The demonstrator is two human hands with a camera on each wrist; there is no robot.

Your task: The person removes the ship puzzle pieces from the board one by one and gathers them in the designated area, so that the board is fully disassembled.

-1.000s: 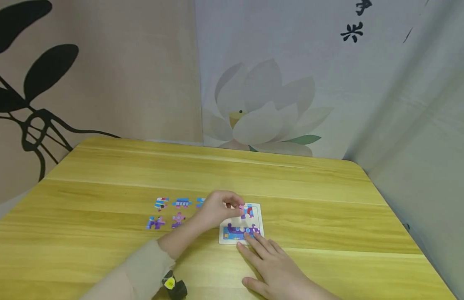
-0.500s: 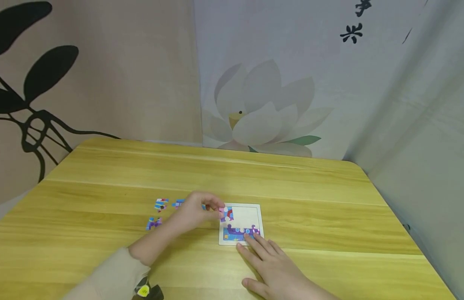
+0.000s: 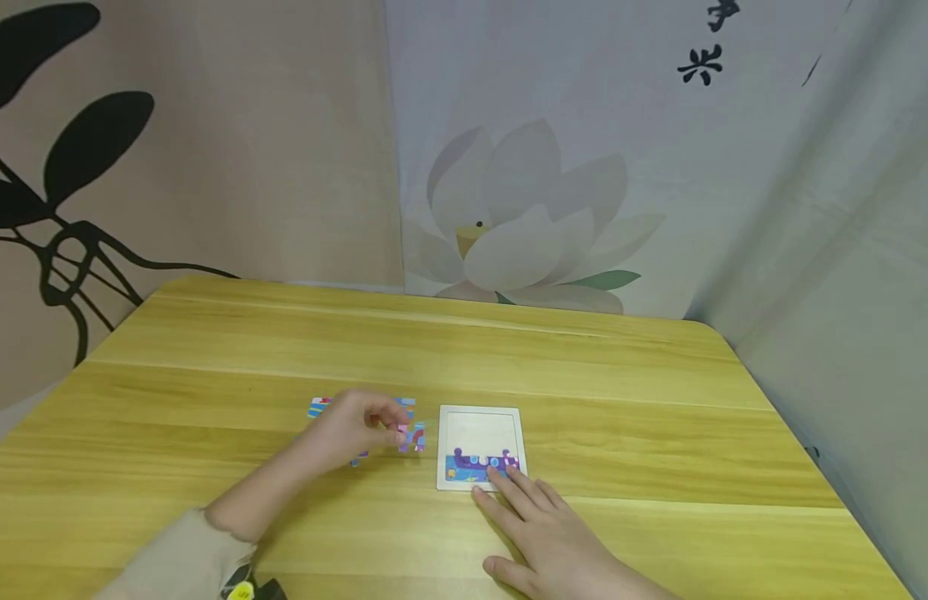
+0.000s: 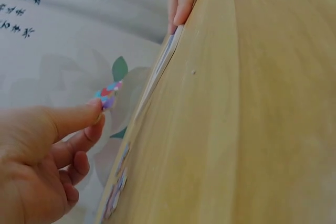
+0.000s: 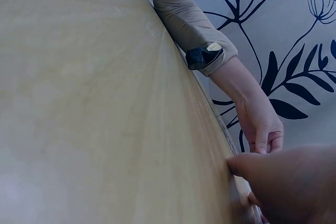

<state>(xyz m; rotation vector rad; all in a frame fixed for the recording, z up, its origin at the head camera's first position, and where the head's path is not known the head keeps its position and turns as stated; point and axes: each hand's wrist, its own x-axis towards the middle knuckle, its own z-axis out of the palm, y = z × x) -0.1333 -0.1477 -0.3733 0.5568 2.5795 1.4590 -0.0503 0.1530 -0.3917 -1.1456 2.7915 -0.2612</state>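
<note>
Several flat, multicoloured jigsaw pieces [image 3: 320, 407] lie left of and beyond the fingers of the left hand [image 3: 344, 431]; we judge a low knuckle could scatter them. Thumb and fingertips clamp one pink, blue and red jigsaw piece [image 3: 417, 437]; a slack pinch could drop it. Right of those fingertips lies the white square puzzle tray [image 3: 481, 429]; the right hand [image 3: 546, 537] touches it, fingers straight, parted; uneven pressure could shift it.

The table [image 3: 621, 383] bears a tray [image 3: 482, 432] and puzzle pieces [image 3: 317, 407].

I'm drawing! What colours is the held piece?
The piece shows blue, red, purple, pink; best in left wrist view.
</note>
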